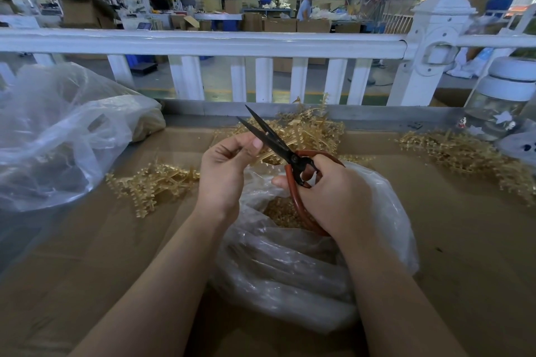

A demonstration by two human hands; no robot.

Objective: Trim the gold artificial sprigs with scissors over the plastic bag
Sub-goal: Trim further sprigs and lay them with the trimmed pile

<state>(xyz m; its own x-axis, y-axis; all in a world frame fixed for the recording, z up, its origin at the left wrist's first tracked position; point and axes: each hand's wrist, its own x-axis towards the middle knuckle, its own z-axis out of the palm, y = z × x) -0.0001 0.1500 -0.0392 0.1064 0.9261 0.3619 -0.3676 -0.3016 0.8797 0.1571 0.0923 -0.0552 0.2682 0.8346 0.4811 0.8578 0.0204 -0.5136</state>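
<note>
My right hand grips the red handles of the black-bladed scissors, whose blades are parted and point up and to the left. My left hand pinches a gold sprig whose stem runs towards the blades near their pivot. Both hands are above an open clear plastic bag that holds gold cuttings. A loose pile of gold sprigs lies just behind the hands.
More gold sprigs lie to the left and to the right on the cardboard-covered table. A large crumpled plastic bag sits at the left. A glass jar stands at the right. A white railing runs behind the table.
</note>
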